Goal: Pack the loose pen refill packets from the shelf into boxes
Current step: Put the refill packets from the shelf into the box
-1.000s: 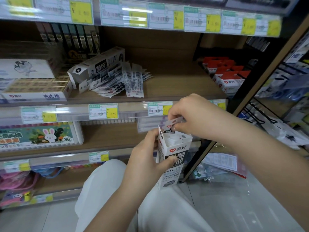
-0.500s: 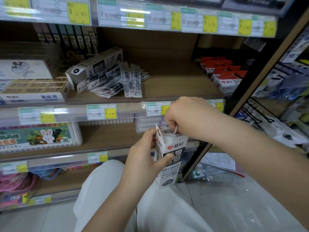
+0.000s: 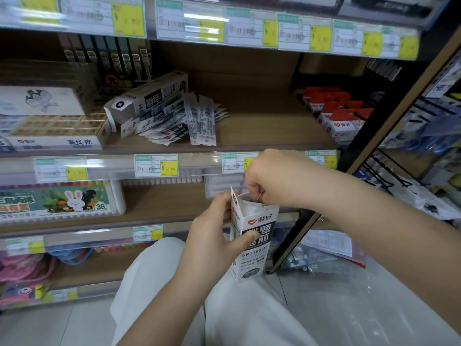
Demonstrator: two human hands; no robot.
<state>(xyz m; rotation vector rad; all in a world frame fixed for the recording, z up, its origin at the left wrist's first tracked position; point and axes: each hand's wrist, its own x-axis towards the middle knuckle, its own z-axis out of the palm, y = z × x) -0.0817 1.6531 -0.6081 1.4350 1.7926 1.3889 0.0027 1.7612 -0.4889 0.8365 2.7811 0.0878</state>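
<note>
My left hand [image 3: 214, 236] grips an upright white and black refill box [image 3: 254, 243] with its top flap open, held above my lap. My right hand [image 3: 272, 178] sits right over the box's mouth, fingers pinched on a refill packet that is mostly down inside the box. A heap of loose refill packets [image 3: 184, 121] lies on the wooden shelf [image 3: 262, 136] above, fanned out to the front. Another box of the same kind [image 3: 149, 96] lies tilted on that heap at its left.
Red and white boxes [image 3: 339, 113] stand at the shelf's right end. Flat eraser boxes [image 3: 55, 131] are stacked at its left. A crayon set with a rabbit [image 3: 59, 201] lies on the shelf below. A wire rack [image 3: 399, 176] stands at the right, with plastic bags [image 3: 331, 260] on the floor.
My right hand has pushed the packet from above the box down into its mouth and now rests lower on the opening. The left hand keeps holding the box.
</note>
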